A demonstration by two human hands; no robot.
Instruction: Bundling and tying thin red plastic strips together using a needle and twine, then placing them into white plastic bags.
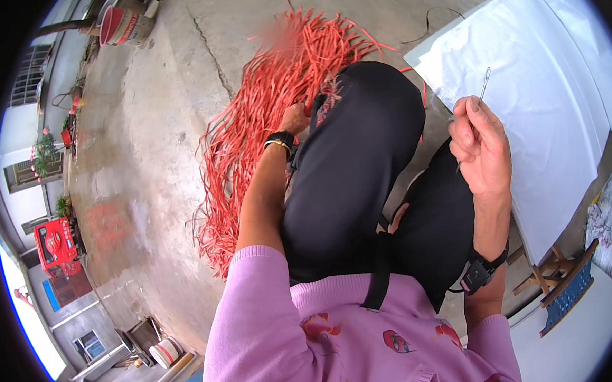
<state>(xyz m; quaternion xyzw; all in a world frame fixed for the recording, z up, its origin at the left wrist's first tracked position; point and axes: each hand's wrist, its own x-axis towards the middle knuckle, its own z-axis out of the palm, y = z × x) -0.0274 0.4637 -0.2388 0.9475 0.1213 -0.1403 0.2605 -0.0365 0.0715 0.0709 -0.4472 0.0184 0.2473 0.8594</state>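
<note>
My right hand (482, 140) is raised beside the white sheet, its fingers closed around a long thin metal needle (484, 85). An eye-like loop at the needle's upper end sticks up past the thumb, and a short length shows below the fingers. On the other side of my bent knee, my left hand (294, 118) reaches down into a large loose heap of red strips (254, 117) on the floor. Its fingers look curled on some strips at the heap's edge, though the knee and the strips partly hide the fingertips.
A white sheet (536, 96) covers a flat surface at right, with a wooden chair with blue fabric (567, 295) below it. Cracked concrete floor (150, 130) spreads left. Farther off are a red-rimmed bucket (126, 26), a red machine (57, 244) and a white bucket (166, 352).
</note>
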